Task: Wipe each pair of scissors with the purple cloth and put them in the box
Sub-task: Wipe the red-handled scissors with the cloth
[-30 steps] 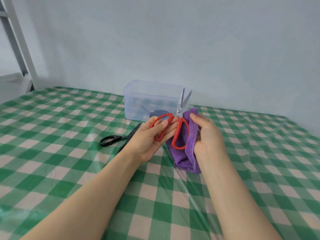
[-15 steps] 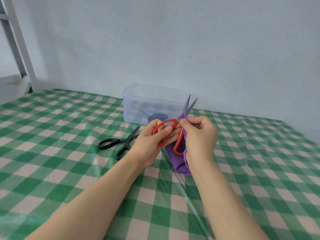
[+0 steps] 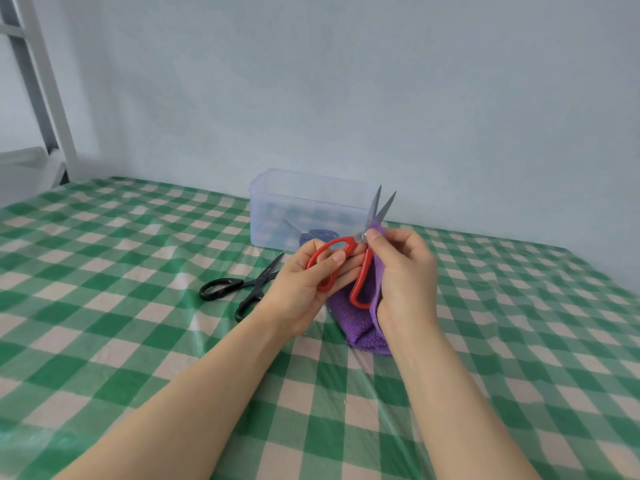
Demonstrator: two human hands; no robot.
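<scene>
No readable txt, labels or nos. anywhere (clear box [image 3: 270, 216] incl.).

Surroundings: checked tabletop, plain wall, metal frame.
Tabletop [image 3: 104, 306] in green-and-white gingham under a glossy clear plastic sheet [image 3: 346, 393], wrinkled in places. Pale blue-grey wall [image 3: 346, 81] along the far edge. White metal frame [image 3: 46, 84] slants at upper left.

Both bare forearms reach forward from the bottom edge and the hands meet close together; the left forearm [image 3: 194, 403] comes slanted from the lower left, the right forearm [image 3: 450, 393] runs straighter. The left hand [image 3: 304, 285] grips one handle loop of the red scissors [image 3: 364, 271], thumb over it, fingers curled under; the right hand [image 3: 405, 275] shows its back, and its thumb and forefinger pinch the purple cloth [image 3: 356, 327] at the scissors' pivot.
</scene>
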